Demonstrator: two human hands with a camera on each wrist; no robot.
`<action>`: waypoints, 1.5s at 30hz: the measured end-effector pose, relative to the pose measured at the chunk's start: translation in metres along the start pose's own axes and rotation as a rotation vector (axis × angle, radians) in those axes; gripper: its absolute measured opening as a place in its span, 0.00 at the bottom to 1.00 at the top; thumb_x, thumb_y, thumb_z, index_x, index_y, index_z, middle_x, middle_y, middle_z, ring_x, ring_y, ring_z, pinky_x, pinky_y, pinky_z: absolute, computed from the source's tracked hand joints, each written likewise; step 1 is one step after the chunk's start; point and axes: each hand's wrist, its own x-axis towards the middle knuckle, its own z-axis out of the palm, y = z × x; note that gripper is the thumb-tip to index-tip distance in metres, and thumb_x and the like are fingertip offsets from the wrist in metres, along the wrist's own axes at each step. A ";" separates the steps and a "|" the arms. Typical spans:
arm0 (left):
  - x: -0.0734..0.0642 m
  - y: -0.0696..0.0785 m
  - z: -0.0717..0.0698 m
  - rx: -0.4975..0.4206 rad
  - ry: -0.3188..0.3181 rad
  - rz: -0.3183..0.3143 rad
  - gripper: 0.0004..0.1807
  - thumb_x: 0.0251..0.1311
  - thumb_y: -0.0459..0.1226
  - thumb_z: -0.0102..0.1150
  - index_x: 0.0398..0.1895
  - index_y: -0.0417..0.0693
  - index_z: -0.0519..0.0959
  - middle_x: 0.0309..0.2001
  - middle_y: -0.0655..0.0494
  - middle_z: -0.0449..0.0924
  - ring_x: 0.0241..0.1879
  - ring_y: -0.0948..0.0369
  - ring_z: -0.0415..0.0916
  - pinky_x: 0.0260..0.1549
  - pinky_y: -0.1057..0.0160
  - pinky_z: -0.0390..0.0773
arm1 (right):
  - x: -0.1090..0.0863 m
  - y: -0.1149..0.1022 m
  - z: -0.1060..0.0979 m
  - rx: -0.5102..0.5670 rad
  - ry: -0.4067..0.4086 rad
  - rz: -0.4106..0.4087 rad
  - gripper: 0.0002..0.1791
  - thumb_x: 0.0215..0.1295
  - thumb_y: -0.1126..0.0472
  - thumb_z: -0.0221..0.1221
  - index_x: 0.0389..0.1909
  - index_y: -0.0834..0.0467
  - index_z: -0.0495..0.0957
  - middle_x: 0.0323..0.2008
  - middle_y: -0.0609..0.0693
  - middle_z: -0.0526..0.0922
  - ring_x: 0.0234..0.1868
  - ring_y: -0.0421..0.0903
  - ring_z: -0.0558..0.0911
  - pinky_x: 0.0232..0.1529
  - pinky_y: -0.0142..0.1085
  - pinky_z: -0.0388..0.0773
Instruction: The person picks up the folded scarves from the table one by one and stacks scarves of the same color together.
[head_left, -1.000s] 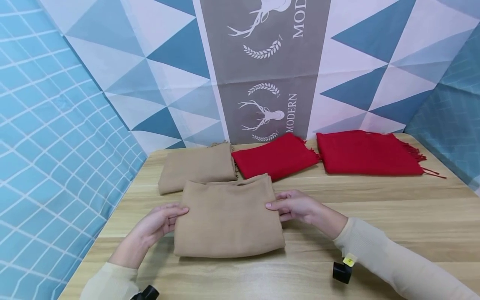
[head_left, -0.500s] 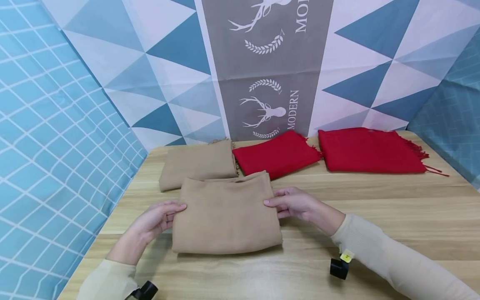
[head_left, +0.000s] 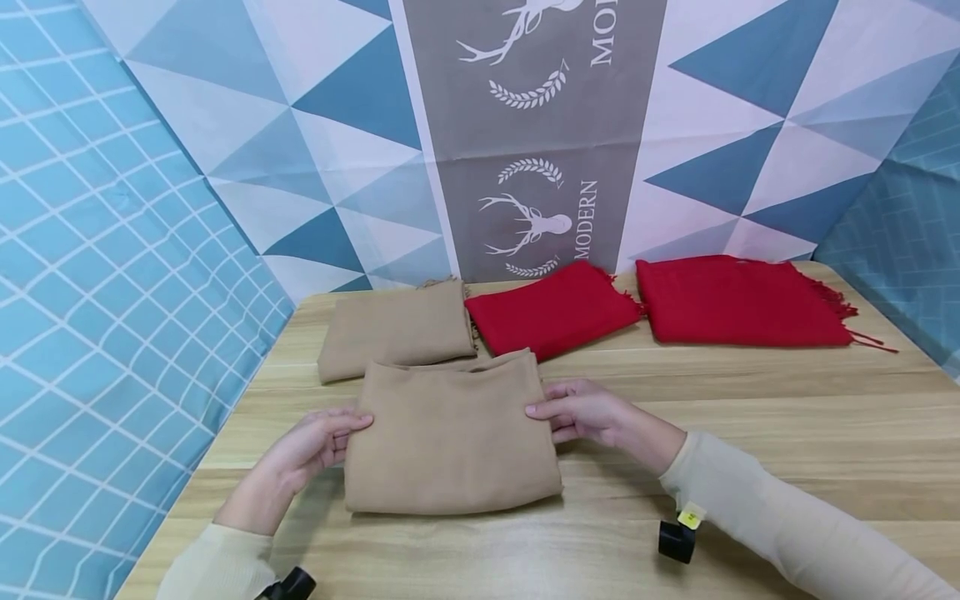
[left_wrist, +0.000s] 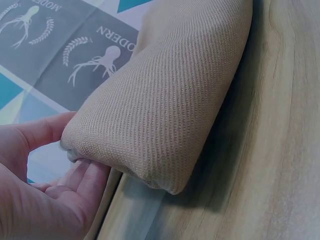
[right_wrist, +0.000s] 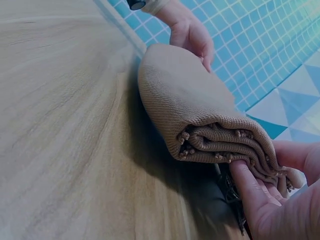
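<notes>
A folded beige scarf (head_left: 453, 442) is held by its two side edges over the near middle of the wooden table. My left hand (head_left: 311, 446) pinches its left edge, thumb on the front face and fingers behind. On the opposite edge my right hand (head_left: 588, 412) grips in the same way. Seen from the right wrist, the scarf's end (right_wrist: 220, 142) shows stacked fold layers with short knotted fringe. In the left wrist view its smooth folded side (left_wrist: 150, 115) tilts above the table, casting a shadow.
Behind it lie another folded beige scarf (head_left: 393, 329), a folded red scarf (head_left: 551, 308) and a second red one (head_left: 742, 304) with fringe at its right. They line the far side of the table (head_left: 787, 400). A patterned cloth backdrop (head_left: 540, 125) rises behind.
The held scarf and both hands stay in nearly the same place. Its top edge has dipped slightly toward the person in the last half second. The other scarves lie still.
</notes>
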 end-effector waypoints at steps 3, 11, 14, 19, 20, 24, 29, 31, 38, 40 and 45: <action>0.000 0.000 0.000 -0.003 0.001 -0.002 0.09 0.67 0.33 0.50 0.36 0.55 0.79 0.34 0.66 0.87 0.37 0.70 0.84 0.40 0.71 0.82 | 0.001 0.001 0.000 0.001 0.017 0.005 0.16 0.62 0.62 0.62 0.49 0.65 0.76 0.32 0.45 0.87 0.33 0.40 0.86 0.42 0.38 0.85; 0.002 -0.001 -0.002 -0.002 0.012 -0.021 0.08 0.67 0.34 0.51 0.38 0.57 0.79 0.34 0.66 0.87 0.37 0.70 0.84 0.40 0.70 0.82 | 0.005 0.005 0.002 0.003 0.047 0.013 0.17 0.63 0.63 0.60 0.50 0.67 0.75 0.31 0.45 0.86 0.32 0.39 0.85 0.41 0.37 0.85; 0.004 -0.003 -0.003 -0.001 0.021 -0.028 0.07 0.67 0.35 0.52 0.39 0.57 0.79 0.35 0.66 0.87 0.37 0.69 0.84 0.40 0.70 0.82 | 0.006 0.006 0.003 0.009 0.047 0.013 0.16 0.64 0.64 0.59 0.50 0.66 0.75 0.30 0.44 0.86 0.32 0.38 0.85 0.41 0.37 0.85; 0.006 -0.005 -0.005 0.001 0.017 -0.034 0.07 0.67 0.35 0.52 0.39 0.57 0.79 0.35 0.66 0.87 0.37 0.70 0.84 0.41 0.69 0.82 | 0.008 0.008 0.003 0.021 0.032 0.014 0.10 0.64 0.64 0.58 0.45 0.62 0.78 0.29 0.44 0.86 0.31 0.38 0.84 0.38 0.34 0.85; 0.006 -0.006 -0.006 -0.005 0.016 -0.037 0.08 0.67 0.35 0.51 0.38 0.57 0.79 0.35 0.66 0.87 0.37 0.70 0.84 0.41 0.70 0.82 | 0.008 0.008 0.003 0.023 0.033 0.017 0.09 0.64 0.64 0.58 0.44 0.62 0.78 0.29 0.44 0.85 0.31 0.38 0.84 0.38 0.34 0.85; 0.006 -0.009 -0.008 -0.024 0.015 -0.059 0.09 0.67 0.35 0.51 0.36 0.57 0.80 0.35 0.66 0.87 0.38 0.70 0.84 0.42 0.71 0.82 | 0.008 0.009 0.004 0.021 0.044 0.035 0.11 0.65 0.63 0.58 0.46 0.63 0.77 0.29 0.45 0.85 0.31 0.39 0.83 0.38 0.35 0.85; 0.006 -0.013 -0.008 -0.025 0.032 -0.094 0.08 0.66 0.35 0.51 0.35 0.56 0.80 0.34 0.65 0.86 0.37 0.70 0.83 0.42 0.71 0.81 | 0.009 0.010 0.004 -0.005 0.057 0.041 0.20 0.66 0.63 0.57 0.55 0.69 0.72 0.30 0.45 0.85 0.32 0.39 0.84 0.42 0.38 0.85; 0.006 -0.014 -0.008 -0.019 0.038 -0.108 0.07 0.66 0.36 0.52 0.34 0.55 0.80 0.33 0.66 0.86 0.37 0.70 0.83 0.42 0.71 0.81 | 0.009 0.010 0.003 -0.011 0.067 0.041 0.22 0.66 0.63 0.57 0.58 0.70 0.70 0.31 0.46 0.84 0.32 0.40 0.84 0.43 0.39 0.85; 0.008 -0.020 -0.011 0.038 0.069 -0.141 0.05 0.66 0.38 0.52 0.37 0.53 0.79 0.34 0.65 0.85 0.37 0.68 0.83 0.42 0.69 0.81 | 0.010 0.012 -0.002 -0.025 0.092 0.053 0.24 0.67 0.63 0.57 0.60 0.72 0.68 0.33 0.49 0.85 0.33 0.42 0.85 0.44 0.42 0.85; 0.008 -0.022 -0.011 0.073 0.101 -0.151 0.05 0.66 0.39 0.53 0.39 0.51 0.78 0.35 0.64 0.85 0.37 0.68 0.83 0.42 0.68 0.81 | 0.011 0.012 -0.004 -0.026 0.097 0.056 0.24 0.66 0.63 0.57 0.59 0.72 0.69 0.34 0.50 0.85 0.33 0.42 0.86 0.45 0.43 0.85; 0.007 -0.022 -0.011 0.167 0.198 -0.175 0.21 0.64 0.42 0.56 0.54 0.38 0.73 0.36 0.63 0.84 0.38 0.67 0.82 0.41 0.68 0.81 | 0.012 0.013 -0.008 -0.032 0.093 0.064 0.23 0.66 0.63 0.57 0.57 0.73 0.70 0.33 0.50 0.85 0.32 0.43 0.86 0.44 0.42 0.85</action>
